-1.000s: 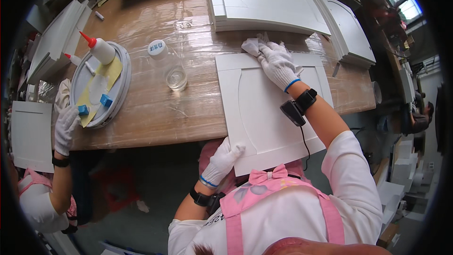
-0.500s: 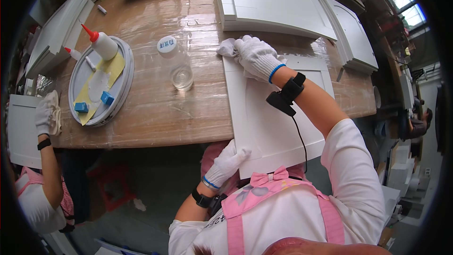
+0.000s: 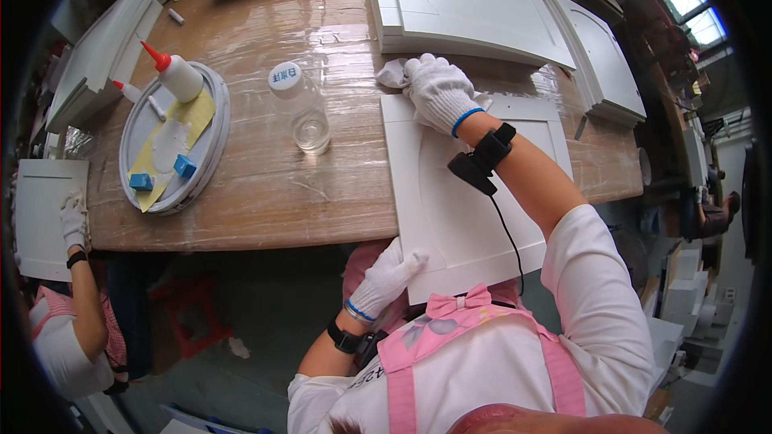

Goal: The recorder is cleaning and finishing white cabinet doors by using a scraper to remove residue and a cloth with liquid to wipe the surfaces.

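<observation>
A white panel [image 3: 474, 229] with a recessed, curved centre lies partly on the table and partly over its near edge, against my body. My left hand [image 3: 382, 281], in a white knit glove, grips the panel's near left edge with the thumb on top. My right hand [image 3: 441, 95], gloved too, is closed on a crumpled white cloth [image 3: 392, 74] at the panel's far left corner. The cloth sticks out to the left of the fingers and partly below the hand. Most of the fingertips are hidden by the glove and cloth.
Left of the panel stands a clear bottle [image 3: 310, 124] with some liquid. A round lid [image 3: 221, 133] holds a white squeeze bottle [image 3: 182, 82], yellow paper and blue blocks. White panels [image 3: 474, 12] are stacked beyond. At far left, a co-worker's gloved hand [image 3: 73, 221] touches another panel.
My right hand and the cloth have shifted slightly away from me, toward the panel's far edge. My left hand stays put. The co-worker's hand has moved down onto their panel.
</observation>
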Tool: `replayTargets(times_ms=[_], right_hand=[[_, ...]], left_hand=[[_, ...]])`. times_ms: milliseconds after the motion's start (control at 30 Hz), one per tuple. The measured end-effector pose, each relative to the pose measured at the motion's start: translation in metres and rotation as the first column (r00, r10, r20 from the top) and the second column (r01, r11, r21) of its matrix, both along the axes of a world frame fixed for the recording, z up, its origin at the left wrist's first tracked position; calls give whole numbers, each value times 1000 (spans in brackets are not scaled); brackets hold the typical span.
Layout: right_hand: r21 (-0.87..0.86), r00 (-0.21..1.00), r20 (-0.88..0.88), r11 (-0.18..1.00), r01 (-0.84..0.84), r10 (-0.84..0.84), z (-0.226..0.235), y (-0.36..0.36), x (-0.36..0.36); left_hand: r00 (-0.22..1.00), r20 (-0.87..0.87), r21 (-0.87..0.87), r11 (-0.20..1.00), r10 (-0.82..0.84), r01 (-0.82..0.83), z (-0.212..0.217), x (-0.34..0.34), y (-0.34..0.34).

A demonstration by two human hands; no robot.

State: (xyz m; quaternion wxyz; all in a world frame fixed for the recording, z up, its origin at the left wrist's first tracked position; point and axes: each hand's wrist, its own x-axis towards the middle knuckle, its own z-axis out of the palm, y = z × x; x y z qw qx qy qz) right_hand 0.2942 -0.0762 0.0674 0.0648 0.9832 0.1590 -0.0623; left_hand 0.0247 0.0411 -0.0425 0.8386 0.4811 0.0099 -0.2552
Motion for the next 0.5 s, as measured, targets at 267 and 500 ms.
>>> replayTargets(times_ms=[267,500], right_hand=[[216,988,-76,966,145,-132,-15,33,6],[142,974,-148,971,192,-171,-10,28,9]], left_hand=[[1000,-6,26,1000,16,-16,-4,-2,-3],[999,-29,7,999,33,-33,-4,-6,-2]])
